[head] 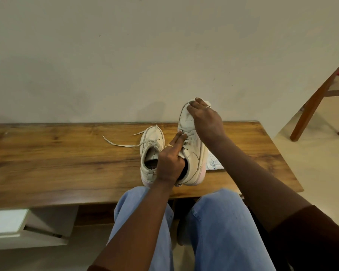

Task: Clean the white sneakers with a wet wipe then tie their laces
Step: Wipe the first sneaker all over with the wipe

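Two white sneakers are on the wooden table (67,153). The left sneaker (150,151) lies flat, its untied lace (117,143) trailing to the left. The right sneaker (192,153) is tipped up, toe raised toward the wall. My left hand (170,161) grips it at the collar and tongue, fingers along the laces. My right hand (205,120) presses a white wet wipe (208,103) over the toe; most of the wipe is hidden under my fingers.
A white wipe packet (213,163) lies on the table just right of the held sneaker. A wooden chair (317,98) stands at the right. The wall is right behind the table. My knees in blue jeans are at the table's near edge.
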